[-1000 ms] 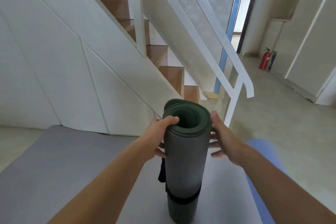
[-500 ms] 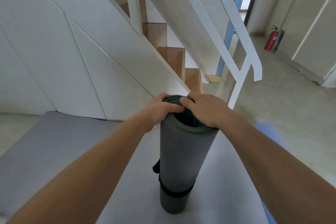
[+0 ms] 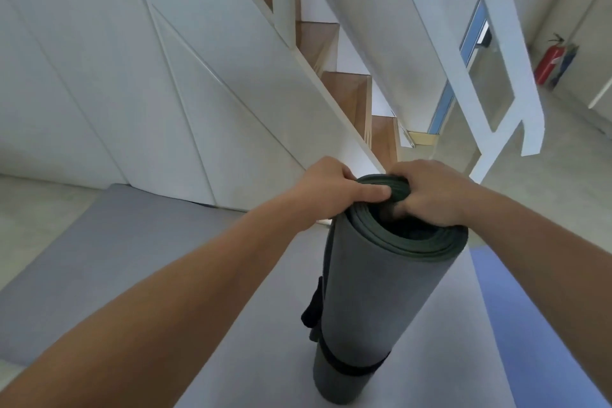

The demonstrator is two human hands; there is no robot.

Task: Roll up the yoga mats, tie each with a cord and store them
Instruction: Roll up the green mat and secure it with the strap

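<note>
A rolled grey yoga mat (image 3: 371,291) with a dark green inner side stands upright on its end. A black cord (image 3: 347,366) is tied round its lower part, with a loose end hanging on the left side. My left hand (image 3: 331,190) grips the top rim from the left, thumb over the green edge. On the right side of the rim is my right hand (image 3: 430,192), whose fingers curl into the hollow middle of the roll.
The roll stands on a flat grey mat (image 3: 132,258) spread on the floor. A blue mat (image 3: 530,325) lies flat to the right. A white staircase (image 3: 347,89) with wooden treads and a white railing (image 3: 506,53) rises just ahead. A red fire extinguisher (image 3: 549,60) stands far right.
My right hand went from the roll's side to its top rim, fingers hooked inside. My left hand shifted further over the rim. The view has come closer to the staircase.
</note>
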